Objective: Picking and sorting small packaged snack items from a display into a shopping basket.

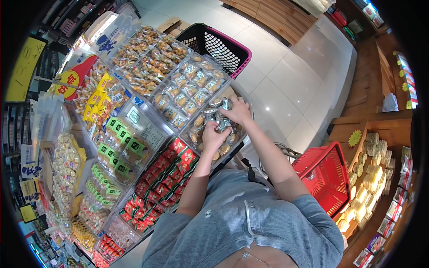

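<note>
Both hands are in the clear plastic bin [192, 142] at the display's near right corner, which holds individually wrapped snacks. My left hand [214, 134] has thumb and fingers around some silvery wrapped snacks [210, 112]. Just beyond it, my right hand [237, 110] curls over the same pile, its fingers on the wrappers. How many pieces each hand grips cannot be told. A compartment of clear-wrapped pastries [191, 89] adjoins this bin, and red-and-green packets [169, 167] fill the one on the other side.
Behind the bin stands a black basket with a pink rim [246, 62]. A red plastic basket [342, 177] is beside my right arm. Green-labelled packs [124, 139] and yellow packets [97, 100] fill further display compartments. Wooden shelves [360, 127] with stacked packaged goods line the right side.
</note>
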Motion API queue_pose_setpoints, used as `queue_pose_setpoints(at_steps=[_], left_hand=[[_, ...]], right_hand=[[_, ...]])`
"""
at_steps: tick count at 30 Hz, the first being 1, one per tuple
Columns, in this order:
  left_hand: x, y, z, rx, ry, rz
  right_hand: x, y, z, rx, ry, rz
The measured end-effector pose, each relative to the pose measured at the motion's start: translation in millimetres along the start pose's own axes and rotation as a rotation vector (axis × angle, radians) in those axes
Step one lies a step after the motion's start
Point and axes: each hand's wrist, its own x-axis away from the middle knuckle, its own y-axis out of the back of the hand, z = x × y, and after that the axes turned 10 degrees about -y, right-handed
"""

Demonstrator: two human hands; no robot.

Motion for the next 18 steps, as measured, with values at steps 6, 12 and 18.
queue_pose_setpoints(at_steps=[6, 12, 18], left_hand=[[0.7, -4.9, 0.6, 0.081, -0.007, -0.015], [-1.1, -3.8, 0.4, 0.411, 0.051, -0.033], [-22.8, -9.5, 22.3, 0.631, 0.152, 0.016]], right_hand=[[-11.7, 8.3, -14.2, -0.161, 0.135, 0.133], [-9.0, 11.7, -18.6, -0.265, 0.163, 0.166], [2.6, 3.8, -19.4, -0.329, 0.341, 0.074]])
